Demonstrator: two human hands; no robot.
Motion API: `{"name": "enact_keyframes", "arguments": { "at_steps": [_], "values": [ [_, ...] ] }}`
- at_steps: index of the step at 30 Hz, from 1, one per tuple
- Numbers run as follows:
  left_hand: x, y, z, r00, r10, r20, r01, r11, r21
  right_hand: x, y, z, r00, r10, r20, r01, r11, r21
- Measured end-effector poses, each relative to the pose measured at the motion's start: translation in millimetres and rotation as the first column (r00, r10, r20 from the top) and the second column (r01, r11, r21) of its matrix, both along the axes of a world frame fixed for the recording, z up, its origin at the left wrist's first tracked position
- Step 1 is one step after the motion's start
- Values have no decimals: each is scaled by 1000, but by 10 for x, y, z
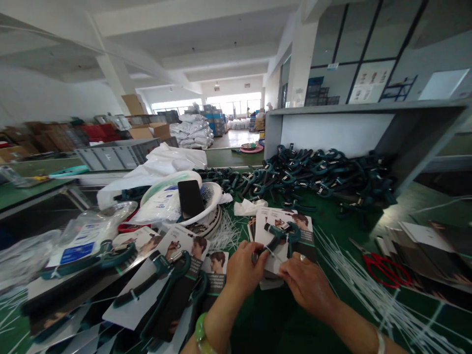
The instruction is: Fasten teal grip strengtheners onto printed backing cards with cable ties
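My left hand (pixel 242 268) grasps the handle end of a dark green tool (pixel 293 233) between thumb and fingers. My right hand (pixel 308 281) is closed, its thumb and forefinger pinching a thin white tie (pixel 272 252) that runs from the tool's handle. A ring (pixel 302 257) shows on one of its fingers. The tool lies over a stack of printed cards (pixel 266 220) in front of me, with its curved end towards my right.

The stack sits on the green table (pixel 258 319). Just beyond it is a crumpled white wrapper (pixel 250 207), and behind that a big heap of similar tools (pixel 324 172) spreads into the grey shelf box (pixel 271 135). To my right, loose white ties (pixel 354 282) fan out beside red-handled scissors (pixel 385 270), and more cards (pixel 429 241) lie farther right.

On my left, several cards with tools on them (pixel 151 280) overlap in a pile near my forearm, which wears a green bangle (pixel 201 332). Past them, a black phone (pixel 190 199) leans on a white bowl (pixel 211 194), next to plastic bags (pixel 86 241). A grey crate (pixel 118 155) stands farther back.
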State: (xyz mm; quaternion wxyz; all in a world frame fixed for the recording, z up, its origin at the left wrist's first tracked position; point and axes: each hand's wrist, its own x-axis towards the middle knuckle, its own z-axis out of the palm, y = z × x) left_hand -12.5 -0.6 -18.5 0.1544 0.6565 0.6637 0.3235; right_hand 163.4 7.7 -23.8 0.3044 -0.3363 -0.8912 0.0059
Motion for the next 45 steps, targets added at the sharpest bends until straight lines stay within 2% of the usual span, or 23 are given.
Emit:
{"name": "enact_keyframes", "arguments": {
  "at_steps": [4,6,8,10,12,15,21,25,32,40,42,45],
  "values": [
    [73,46,83,992,82,-98,-88,995,-51,13,30,1,986,-57,-156,39,993,-114],
    [105,70,90,987,95,-128,-103,993,-63,17,42,46,980,-117,-160,89,981,-172],
    [121,81,76,987,93,-133,-102,993,-64,-9,36,114,985,-168,-42,158,970,-187],
    [121,78,58,987,94,-130,-101,994,-50,-73,19,188,967,-203,153,229,957,-176],
    [116,68,49,986,89,-141,-95,995,-35,-158,7,250,915,-241,324,300,943,-143],
    [116,63,54,979,78,-189,-85,996,-26,-255,12,311,827,-293,480,360,931,-52],
    [194,68,54,960,43,-276,-56,998,-42,-205,18,393,717,-188,672,219,975,38],
    [270,28,56,936,58,-346,-69,997,-20,-160,-3,441,671,-154,726,147,986,73],
    [282,32,32,931,77,-357,-71,997,32,-111,31,544,695,-148,704,149,987,61],
    [326,29,-51,940,112,-323,-86,992,94,-97,71,674,622,-3,783,93,993,-69],
    [318,15,-40,945,94,-314,-62,992,108,-73,106,711,620,18,784,71,994,-79],
    [252,-4,-3,965,-17,-262,57,988,146,4,172,721,690,-10,724,24,1000,-10]
  ]
}}
